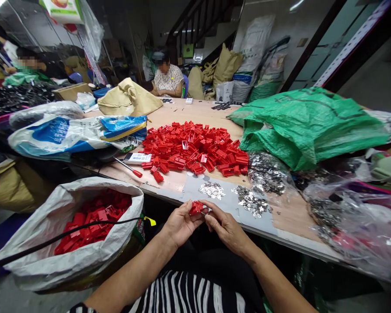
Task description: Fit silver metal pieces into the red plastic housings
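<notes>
My left hand is closed around a small red plastic part, held up in front of the table's near edge. Close against it, my right hand pinches a tiny shiny metal piece at the red part's side; its exact shape is too small to tell. Beyond my hands, a large heap of similar red plastic parts covers the middle of the table. Two small piles of flat metal pieces lie nearer, one bright pile and one darker pile.
An open white sack of red parts stands at the left, a black cord crossing it. A screwdriver and a phone lie left of the heap. Green sacking and plastic bags of metal pieces occupy the right. A person sits opposite.
</notes>
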The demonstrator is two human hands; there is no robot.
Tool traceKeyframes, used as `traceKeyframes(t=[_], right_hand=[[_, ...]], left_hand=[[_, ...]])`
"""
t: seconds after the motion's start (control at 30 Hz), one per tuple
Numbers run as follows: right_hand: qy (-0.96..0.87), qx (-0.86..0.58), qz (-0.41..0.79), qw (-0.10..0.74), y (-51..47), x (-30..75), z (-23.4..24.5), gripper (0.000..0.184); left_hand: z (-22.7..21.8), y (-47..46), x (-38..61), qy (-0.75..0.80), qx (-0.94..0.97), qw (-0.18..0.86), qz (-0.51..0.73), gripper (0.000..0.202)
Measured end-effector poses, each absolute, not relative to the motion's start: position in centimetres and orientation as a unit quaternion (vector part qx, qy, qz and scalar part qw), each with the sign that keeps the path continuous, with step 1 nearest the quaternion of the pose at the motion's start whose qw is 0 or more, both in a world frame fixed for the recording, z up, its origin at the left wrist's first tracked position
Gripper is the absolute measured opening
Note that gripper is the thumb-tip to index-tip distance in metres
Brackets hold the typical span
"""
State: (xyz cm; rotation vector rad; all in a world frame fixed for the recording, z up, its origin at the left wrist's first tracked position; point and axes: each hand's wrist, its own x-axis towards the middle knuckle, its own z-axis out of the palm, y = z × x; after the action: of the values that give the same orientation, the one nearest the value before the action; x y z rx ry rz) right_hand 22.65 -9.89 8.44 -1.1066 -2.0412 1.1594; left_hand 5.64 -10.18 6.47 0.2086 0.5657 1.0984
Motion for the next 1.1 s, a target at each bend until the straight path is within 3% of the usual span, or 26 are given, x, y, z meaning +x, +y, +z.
traceKeyframes(t=[0.17, 0.27, 0.37, 0.6, 0.87, 1.1], right_hand=[[-0.762, -0.405, 0.426, 0.271, -10.3, 22.4, 9.0, 0.035], [-0.765, -0.420, 0.409, 0.267, -10.3, 22.6, 9.0, 0.026], [-0.764, -0.459, 0.365, 0.269, -9.7, 22.9, 8.6, 0.015], [-0.789, -0.492, 0.237, 0.281, -7.3, 23.2, 6.6, 0.019], [-0.801, -0.514, 0.215, 0.219, -6.2, 23.7, 5.2, 0.022], [-0.802, -0.492, 0.253, 0.225, -5.7, 24.1, 5.0, 0.022]], left_hand=[[6.7, -10.7, 5.3, 0.250, 0.104, 0.809, 0.522, 0.014], [6.9, -10.2, 4.9, 0.291, 0.166, 0.762, 0.554, 0.025], [6.6, -9.1, 4.6, 0.356, 0.279, 0.667, 0.592, 0.038], [4.9, -5.9, 4.3, 0.467, 0.637, 0.399, 0.466, 0.030], [3.5, -4.8, 4.8, 0.452, 0.693, 0.382, 0.412, 0.048], [3.1, -4.7, 4.7, 0.452, 0.711, 0.368, 0.393, 0.040]])
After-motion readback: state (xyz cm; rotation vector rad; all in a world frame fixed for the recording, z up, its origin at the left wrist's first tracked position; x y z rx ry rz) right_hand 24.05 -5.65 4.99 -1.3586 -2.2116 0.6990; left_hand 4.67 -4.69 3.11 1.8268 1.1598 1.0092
